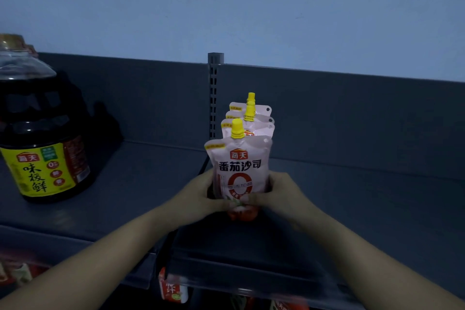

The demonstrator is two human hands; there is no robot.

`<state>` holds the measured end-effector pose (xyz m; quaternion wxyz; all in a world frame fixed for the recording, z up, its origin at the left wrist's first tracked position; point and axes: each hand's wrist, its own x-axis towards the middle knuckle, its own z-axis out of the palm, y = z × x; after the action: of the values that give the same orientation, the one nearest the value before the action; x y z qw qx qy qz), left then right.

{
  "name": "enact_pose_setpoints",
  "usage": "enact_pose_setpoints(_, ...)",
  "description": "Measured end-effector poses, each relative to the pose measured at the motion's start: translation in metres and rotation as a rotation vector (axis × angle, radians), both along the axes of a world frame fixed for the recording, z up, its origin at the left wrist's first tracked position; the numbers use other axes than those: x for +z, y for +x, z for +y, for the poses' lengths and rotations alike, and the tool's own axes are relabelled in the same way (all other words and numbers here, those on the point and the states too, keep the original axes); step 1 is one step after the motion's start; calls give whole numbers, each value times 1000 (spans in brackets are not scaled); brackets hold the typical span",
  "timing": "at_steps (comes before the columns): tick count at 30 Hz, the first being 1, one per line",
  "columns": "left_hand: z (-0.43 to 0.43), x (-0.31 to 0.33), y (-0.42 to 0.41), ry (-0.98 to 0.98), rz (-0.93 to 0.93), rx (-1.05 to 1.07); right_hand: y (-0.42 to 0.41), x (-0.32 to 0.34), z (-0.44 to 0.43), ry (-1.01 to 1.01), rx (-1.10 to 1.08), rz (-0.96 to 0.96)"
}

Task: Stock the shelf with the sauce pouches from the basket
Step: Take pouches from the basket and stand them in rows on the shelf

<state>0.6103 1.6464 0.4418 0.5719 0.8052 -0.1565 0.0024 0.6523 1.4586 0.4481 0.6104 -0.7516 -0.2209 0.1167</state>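
A row of pink sauce pouches with yellow spouts stands upright on the dark grey shelf [141, 184], one behind another. The front sauce pouch [240, 166] shows red and white lettering. My left hand [201, 195] grips its lower left side and my right hand [281, 196] grips its lower right side, fingers meeting across the pouch's bottom. Behind it stand the other pouches [251, 121], near the shelf's slotted upright. The basket is out of view.
A big dark soy sauce jug [42, 138] with a yellow label stands at the shelf's left. The slotted upright post [214, 93] divides the back panel. Red packets [173, 289] show on the lower shelf under the front rail.
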Motion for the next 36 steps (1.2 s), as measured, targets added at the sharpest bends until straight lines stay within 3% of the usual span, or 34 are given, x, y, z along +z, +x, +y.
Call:
enact_pose_setpoints(4, 10, -5, 7, 6, 11, 73, 4, -10, 12, 45, -54, 26)
enact_pose_setpoints(9, 10, -8, 17, 20, -11, 108, 5, -14, 14, -29, -175, -79)
enact_pose_setpoints(18, 8, -21, 28, 59, -77, 121, 10, -11, 8, -70, -207, -130)
enact_pose_setpoints(25, 6, -21, 30, 77, -73, 103, 7, -14, 10, -39, -275, -89)
enact_pose_setpoints(31, 11, -21, 21, 103, -68, 141, -2, -18, 8, 89, -342, 63)
enact_pose_setpoints(36, 21, -17, -10, 139, -57, 239, -24, -17, 3, 43, -499, -3)
